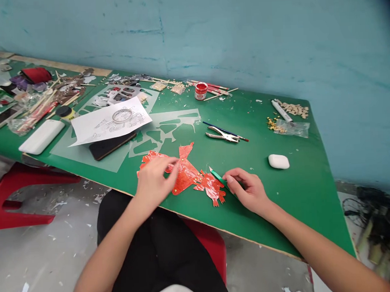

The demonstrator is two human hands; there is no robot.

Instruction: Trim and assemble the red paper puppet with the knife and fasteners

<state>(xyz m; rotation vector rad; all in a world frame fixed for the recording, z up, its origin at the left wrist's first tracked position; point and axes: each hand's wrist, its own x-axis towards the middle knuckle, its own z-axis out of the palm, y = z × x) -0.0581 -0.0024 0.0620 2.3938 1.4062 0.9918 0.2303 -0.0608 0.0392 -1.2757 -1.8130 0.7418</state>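
Note:
A glossy red cut-out figure [186, 174] of jointed pieces lies near the table's front edge, with small gold fasteners at some joints. Over its left part is my left hand [156, 175], thumb and forefinger brought together in a pinch. Whatever is between those fingertips is too small to make out, and the hand covers some of the red pieces. My right hand [247, 189] grips a green craft knife [218, 177]. The knife's blade points up and left, above the clawed piece [213, 189] at the figure's right end.
Beyond the figure lie a hole punch [223, 135] and a paintbrush [226, 131]. A white case [279, 161] sits right. Stencil sheets [165, 132], a phone [112, 146] and a printed sheet [113, 119] lie left. A red paint jar [201, 91] stands by the wall.

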